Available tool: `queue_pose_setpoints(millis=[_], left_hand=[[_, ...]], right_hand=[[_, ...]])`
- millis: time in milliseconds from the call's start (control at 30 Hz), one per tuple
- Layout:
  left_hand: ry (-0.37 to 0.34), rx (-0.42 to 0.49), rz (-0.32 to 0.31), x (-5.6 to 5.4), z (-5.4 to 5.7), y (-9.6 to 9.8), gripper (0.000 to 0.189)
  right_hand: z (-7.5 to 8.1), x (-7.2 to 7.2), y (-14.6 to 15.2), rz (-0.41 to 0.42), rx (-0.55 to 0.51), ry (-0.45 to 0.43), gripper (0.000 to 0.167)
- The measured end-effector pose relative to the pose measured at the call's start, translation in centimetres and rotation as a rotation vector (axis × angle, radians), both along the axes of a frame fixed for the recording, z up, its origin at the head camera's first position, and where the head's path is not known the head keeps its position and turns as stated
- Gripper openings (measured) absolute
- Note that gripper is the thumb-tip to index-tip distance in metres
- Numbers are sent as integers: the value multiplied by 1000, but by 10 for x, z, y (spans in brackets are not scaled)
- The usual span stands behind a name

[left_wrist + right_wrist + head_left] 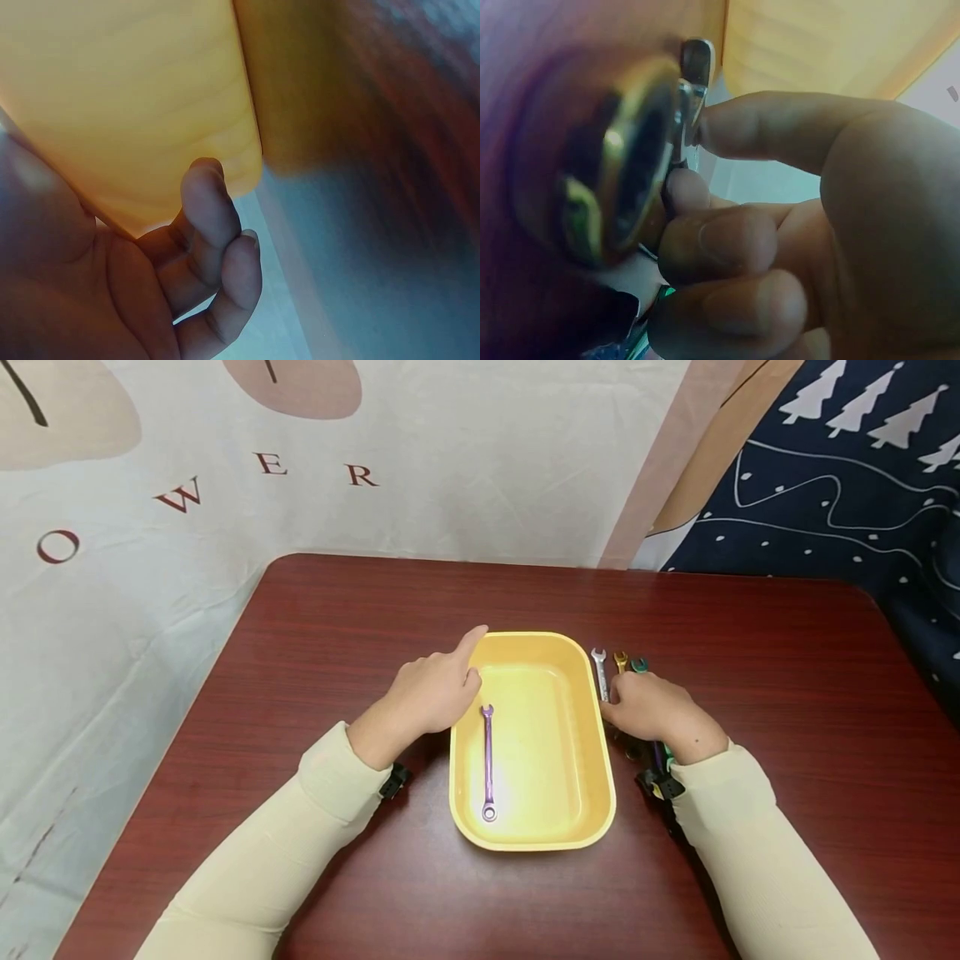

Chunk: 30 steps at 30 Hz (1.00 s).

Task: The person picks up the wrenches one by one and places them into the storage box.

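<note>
A yellow plastic tub (547, 752) stands on the table, and a purple combination wrench (488, 760) lies inside it near the left wall. My left hand (438, 689) grips the tub's left rim toward the far corner, thumb over the edge. In the left wrist view, curled fingers (210, 210) sit against the tub's outer wall. Just right of the tub, my right hand (652, 706) pinches a silver wrench (601, 672) between thumb and fingers. Beside it lie a gold wrench (620, 660) and a green wrench (639, 665), both partly hidden by that hand.
The dark red wooden table (360, 610) extends around the tub on all sides. More coloured tool parts show under the right wrist, too covered to tell apart. A pale printed cloth (480, 485) and a navy one with trees (825, 518) hang behind the table.
</note>
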<state>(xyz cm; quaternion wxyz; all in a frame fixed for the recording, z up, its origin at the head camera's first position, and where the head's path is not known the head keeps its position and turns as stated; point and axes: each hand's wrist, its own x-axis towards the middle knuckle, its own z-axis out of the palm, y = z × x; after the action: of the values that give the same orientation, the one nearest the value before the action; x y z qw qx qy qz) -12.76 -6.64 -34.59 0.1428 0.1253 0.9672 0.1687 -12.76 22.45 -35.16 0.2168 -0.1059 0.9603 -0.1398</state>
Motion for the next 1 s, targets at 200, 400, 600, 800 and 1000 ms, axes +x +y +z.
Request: queue_pose_setpoints(millis=[200, 400, 600, 800, 1000], left_hand=[[-9, 1, 4, 1, 1, 0, 61], [-12, -3, 6, 1, 2, 1, 61], [-4, -3, 9, 1, 1, 2, 61], [3, -4, 9, 1, 0, 3, 61], [3, -7, 9, 2, 0, 3, 61]], right_hand=[[0, 1, -1, 17, -34, -1, 44], [-1, 1, -1, 3, -34, 13, 45], [-3, 1, 0, -12, -45, 6, 48], [-4, 0, 2, 0, -46, -1, 49], [-5, -1, 3, 0, -52, -9, 48]])
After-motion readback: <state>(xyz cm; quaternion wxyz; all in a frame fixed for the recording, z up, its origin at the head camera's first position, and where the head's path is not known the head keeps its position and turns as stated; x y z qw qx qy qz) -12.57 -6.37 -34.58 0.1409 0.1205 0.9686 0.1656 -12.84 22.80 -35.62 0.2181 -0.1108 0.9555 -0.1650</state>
